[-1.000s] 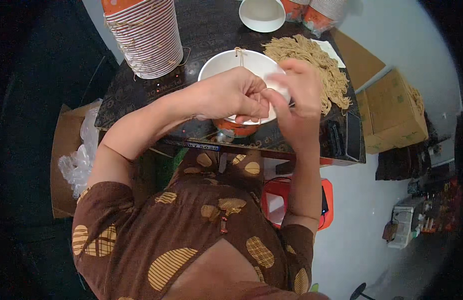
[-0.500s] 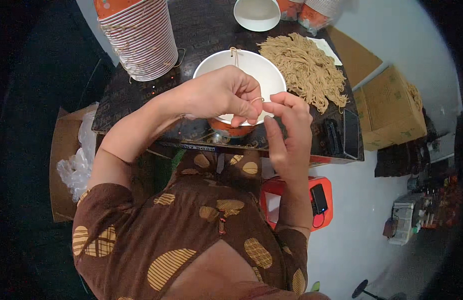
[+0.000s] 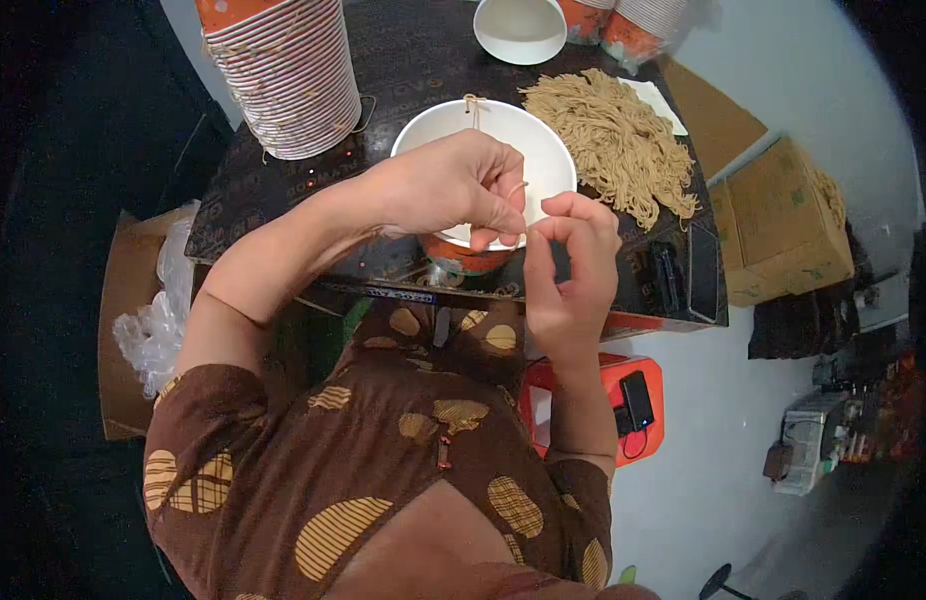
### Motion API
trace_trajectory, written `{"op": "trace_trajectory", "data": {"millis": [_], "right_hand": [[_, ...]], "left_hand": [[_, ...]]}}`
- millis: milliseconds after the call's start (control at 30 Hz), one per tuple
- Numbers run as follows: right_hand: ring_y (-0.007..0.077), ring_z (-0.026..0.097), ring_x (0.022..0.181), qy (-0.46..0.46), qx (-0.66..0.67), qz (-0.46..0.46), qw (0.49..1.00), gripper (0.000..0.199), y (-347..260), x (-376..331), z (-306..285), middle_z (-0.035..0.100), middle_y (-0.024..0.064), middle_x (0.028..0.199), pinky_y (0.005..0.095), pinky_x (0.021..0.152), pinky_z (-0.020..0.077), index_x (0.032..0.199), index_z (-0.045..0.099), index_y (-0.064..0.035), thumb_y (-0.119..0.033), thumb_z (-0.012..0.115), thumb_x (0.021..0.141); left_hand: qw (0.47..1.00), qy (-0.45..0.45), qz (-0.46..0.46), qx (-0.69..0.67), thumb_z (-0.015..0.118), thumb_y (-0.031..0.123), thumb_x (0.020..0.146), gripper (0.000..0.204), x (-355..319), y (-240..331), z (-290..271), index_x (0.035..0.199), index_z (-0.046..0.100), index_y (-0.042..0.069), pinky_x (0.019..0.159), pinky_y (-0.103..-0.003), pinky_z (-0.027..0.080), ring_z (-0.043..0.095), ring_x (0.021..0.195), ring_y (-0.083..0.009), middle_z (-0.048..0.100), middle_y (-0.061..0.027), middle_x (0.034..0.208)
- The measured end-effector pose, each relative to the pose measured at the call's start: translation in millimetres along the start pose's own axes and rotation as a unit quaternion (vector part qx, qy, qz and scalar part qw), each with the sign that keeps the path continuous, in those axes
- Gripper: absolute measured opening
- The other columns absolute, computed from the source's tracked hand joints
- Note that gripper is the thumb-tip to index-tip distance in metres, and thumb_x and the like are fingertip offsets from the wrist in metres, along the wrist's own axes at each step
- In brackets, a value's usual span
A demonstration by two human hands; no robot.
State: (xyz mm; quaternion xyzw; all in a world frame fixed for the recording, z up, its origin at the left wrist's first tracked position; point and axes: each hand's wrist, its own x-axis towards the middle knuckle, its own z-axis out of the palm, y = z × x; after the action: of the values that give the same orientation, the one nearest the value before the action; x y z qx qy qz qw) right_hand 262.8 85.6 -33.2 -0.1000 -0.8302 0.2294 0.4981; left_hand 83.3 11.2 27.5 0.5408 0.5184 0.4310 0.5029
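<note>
A white paper bucket point(image 3: 548, 150) with an orange outside stands at the table's near edge. A tan cord point(image 3: 472, 104) passes through a hole in its far rim and runs down inside. Over the bucket's near side, my left hand point(image 3: 463, 190) is closed in a pinch on the cord, a small loop of which shows by its fingers. My right hand point(image 3: 575, 262) meets it from the right, thumb and forefinger pressed together on what looks like the cord's end. The near rim is partly hidden behind my hands.
A tall stack of paper buckets point(image 3: 293, 90) stands at the left; a heap of tan cords point(image 3: 623, 150) lies right. Behind is another white bucket point(image 3: 521, 30). A cardboard box point(image 3: 783, 230) is to the right, and a red stool point(image 3: 638, 420) bears a black device point(image 3: 637, 400).
My right thumb and forefinger have closed together near my left fingertips; before, they were apart. My left hand keeps its pinch. The whole view has shifted slightly.
</note>
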Motion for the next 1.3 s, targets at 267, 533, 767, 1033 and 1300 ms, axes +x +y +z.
{"op": "trace_trajectory", "data": {"millis": [267,533,767,1033,1300], "right_hand": [[0.0297,0.054,0.102,0.040,-0.118,-0.081,0.989,0.024,-9,-6,5,0.057,0.0077,0.105,0.0434,0.089,0.0362,0.092,0.059,-0.0079,-0.002,0.072,0.073],[0.0289,0.053,0.103,0.033,-0.114,-0.051,0.992,0.015,-2,-4,1,0.059,0.0077,0.105,0.0422,0.093,0.0343,0.096,0.062,-0.0067,-0.004,0.066,0.082],[0.0294,0.049,0.107,-0.020,-0.107,-0.024,0.994,0.006,8,1,1,0.058,0.0041,0.102,0.0452,0.094,0.0306,0.093,0.063,-0.0108,-0.012,0.062,0.087],[0.0296,0.049,0.105,-0.051,-0.100,0.007,0.994,0.010,4,4,0,0.058,0.0060,0.097,0.0458,0.092,0.0305,0.094,0.067,-0.0106,-0.015,0.063,0.087],[0.0302,0.049,0.106,-0.060,-0.063,0.002,0.996,0.014,9,6,2,0.058,0.0077,0.097,0.0458,0.092,0.0306,0.101,0.066,-0.0098,-0.013,0.061,0.088]], "left_hand": [[1.000,0.000,-0.018,-0.006,0.071,-0.002,0.082,0.011,3,4,0,0.082,0.060,-0.001,0.059,-0.023,0.048,0.061,0.062,-0.0100,0.066,-0.0057,0.073],[1.000,-0.005,0.013,0.009,0.071,-0.003,0.082,0.012,1,0,2,0.082,0.060,0.002,0.062,-0.022,0.047,0.059,0.070,-0.0077,0.064,-0.0025,0.077],[0.975,0.052,0.084,0.200,0.068,-0.002,0.085,0.011,-5,-1,11,0.084,0.057,0.001,0.067,-0.026,0.048,0.058,0.074,-0.0099,0.061,-0.0019,0.076],[0.822,0.166,0.363,0.405,0.068,-0.004,0.075,0.022,-7,-28,21,0.088,0.052,0.000,0.062,-0.042,0.047,0.057,0.073,-0.0368,0.053,-0.0157,0.080],[0.795,0.181,0.415,0.404,0.068,-0.007,0.074,0.024,-8,-34,20,0.088,0.050,-0.001,0.061,-0.041,0.047,0.057,0.072,-0.0350,0.053,-0.0148,0.080]]}}
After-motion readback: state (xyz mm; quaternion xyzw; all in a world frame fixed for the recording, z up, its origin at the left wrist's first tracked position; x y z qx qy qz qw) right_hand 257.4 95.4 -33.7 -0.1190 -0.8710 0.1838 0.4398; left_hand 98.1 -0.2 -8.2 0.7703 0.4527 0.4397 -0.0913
